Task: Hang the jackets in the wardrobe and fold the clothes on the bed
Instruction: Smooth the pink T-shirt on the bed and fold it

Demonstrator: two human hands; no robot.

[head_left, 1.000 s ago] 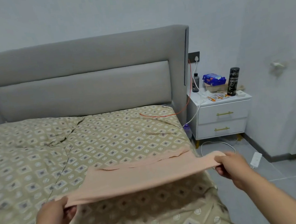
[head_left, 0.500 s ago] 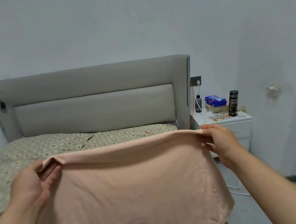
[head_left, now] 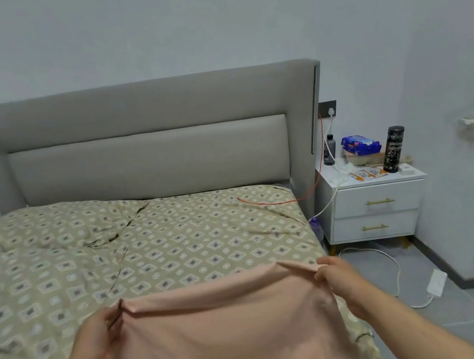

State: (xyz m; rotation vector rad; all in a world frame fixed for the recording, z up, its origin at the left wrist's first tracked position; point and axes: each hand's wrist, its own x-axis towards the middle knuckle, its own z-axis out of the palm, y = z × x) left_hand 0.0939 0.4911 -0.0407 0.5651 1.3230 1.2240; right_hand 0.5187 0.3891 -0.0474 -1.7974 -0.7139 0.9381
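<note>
Beyond both my hands stretches the bed (head_left: 178, 247), its cover printed with small diamonds. A peach garment (head_left: 235, 336) hangs between my hands, above the bed's near part. My left hand (head_left: 99, 333) pinches its top left corner and my right hand (head_left: 337, 279) pinches the top right. Past my right hand stands a white nightstand (head_left: 375, 206) holding a black flask (head_left: 394, 149), a blue packet (head_left: 359, 145) and an orange-printed leaflet (head_left: 367, 174). Their lettering is too blurred to read.

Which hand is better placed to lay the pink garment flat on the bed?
Probably the left hand: it pinches the pink garment over the bed, while the right hand grips near its edge.
</note>
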